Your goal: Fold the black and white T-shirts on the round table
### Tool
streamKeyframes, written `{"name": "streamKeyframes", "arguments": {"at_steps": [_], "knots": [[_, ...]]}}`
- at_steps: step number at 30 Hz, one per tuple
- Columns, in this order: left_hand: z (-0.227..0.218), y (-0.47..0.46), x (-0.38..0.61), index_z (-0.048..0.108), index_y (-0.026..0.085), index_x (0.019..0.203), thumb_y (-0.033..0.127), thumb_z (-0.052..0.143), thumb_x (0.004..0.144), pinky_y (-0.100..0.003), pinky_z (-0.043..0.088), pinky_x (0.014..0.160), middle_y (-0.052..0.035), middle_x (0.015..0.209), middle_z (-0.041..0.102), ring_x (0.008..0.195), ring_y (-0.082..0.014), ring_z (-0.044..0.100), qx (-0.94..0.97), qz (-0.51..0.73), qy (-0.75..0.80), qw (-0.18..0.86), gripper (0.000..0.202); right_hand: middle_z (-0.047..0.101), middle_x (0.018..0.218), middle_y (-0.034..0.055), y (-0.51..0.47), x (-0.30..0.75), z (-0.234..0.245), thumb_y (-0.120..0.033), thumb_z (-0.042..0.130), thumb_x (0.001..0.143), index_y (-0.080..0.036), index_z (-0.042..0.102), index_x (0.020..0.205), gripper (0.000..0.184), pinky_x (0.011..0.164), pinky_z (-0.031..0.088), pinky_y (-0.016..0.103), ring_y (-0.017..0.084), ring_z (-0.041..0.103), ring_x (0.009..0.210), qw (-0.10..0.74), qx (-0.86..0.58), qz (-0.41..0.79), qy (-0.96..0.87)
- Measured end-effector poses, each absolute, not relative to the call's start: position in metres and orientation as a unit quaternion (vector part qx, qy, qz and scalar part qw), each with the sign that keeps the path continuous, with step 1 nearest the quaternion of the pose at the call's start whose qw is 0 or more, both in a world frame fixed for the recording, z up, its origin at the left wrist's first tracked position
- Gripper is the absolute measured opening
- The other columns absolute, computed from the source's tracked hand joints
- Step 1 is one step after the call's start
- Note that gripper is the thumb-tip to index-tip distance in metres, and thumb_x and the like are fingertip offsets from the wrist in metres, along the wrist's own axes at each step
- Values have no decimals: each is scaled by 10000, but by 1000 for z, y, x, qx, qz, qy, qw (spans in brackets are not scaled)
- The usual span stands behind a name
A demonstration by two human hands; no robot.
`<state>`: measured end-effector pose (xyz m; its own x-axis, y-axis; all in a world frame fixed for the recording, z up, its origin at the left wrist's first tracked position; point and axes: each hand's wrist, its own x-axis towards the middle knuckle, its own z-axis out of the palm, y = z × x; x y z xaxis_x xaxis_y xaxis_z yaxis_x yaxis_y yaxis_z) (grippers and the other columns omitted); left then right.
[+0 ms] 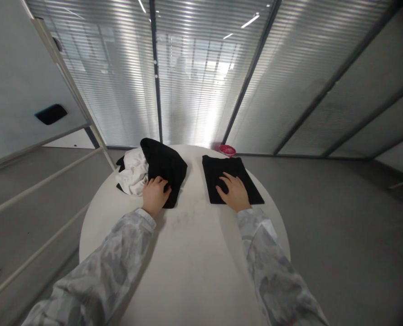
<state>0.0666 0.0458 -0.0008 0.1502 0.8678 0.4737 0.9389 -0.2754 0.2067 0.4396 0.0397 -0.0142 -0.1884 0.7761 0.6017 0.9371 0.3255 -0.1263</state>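
Observation:
My left hand (155, 194) rests on a loose heap of black cloth (165, 167) with a white cloth (135, 174) bunched beside it; its fingers curl into the black fabric. My right hand (233, 190) lies flat, fingers stretched out, on a neatly folded black cloth (231, 179) at the table's far right. Both lie on a round white table (187, 253). Grey patterned sleeves cover both my arms.
A small pink basket (227, 149) stands at the table's far edge. Behind it rise glass walls with blinds and dark frames. A white rail structure (38, 185) runs along the left. Grey floor surrounds the table.

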Motion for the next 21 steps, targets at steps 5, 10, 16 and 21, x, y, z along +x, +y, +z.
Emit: {"name": "streamKeyframes", "arguments": {"at_steps": [5,10,16,21], "knots": [[-2,45,67,798,222,1150,355,613,1070,-432,529,822,-113,1124,759,1016,-303,697,-763,-338,-542,95,241,614,1597,152,36,431,-4,-365,612,1035,-212,638,1475,466,1282,396,637,354,628,1419,328,-541,-136,-762],[1,36,73,780,215,1199,331,596,1102,-407,545,798,-122,1124,760,983,-271,709,-794,-391,-451,113,238,493,1710,136,26,400,11,-338,624,1031,-238,404,1691,703,1326,339,650,353,518,1542,360,-496,-104,-783],[4,28,82,760,214,1232,264,619,1104,-389,596,844,-99,1135,792,1003,-235,746,-887,-366,-263,100,197,488,1716,111,16,368,13,-347,594,1069,-272,305,1741,736,1350,327,628,317,497,1567,360,-427,-18,-830],[4,25,88,760,229,1235,217,609,1099,-388,634,936,-97,1184,803,1065,-216,770,-918,-352,-173,57,203,509,1699,108,15,367,7,-362,520,1113,-296,293,1742,672,1341,340,637,308,501,1565,357,-425,34,-831]]}}
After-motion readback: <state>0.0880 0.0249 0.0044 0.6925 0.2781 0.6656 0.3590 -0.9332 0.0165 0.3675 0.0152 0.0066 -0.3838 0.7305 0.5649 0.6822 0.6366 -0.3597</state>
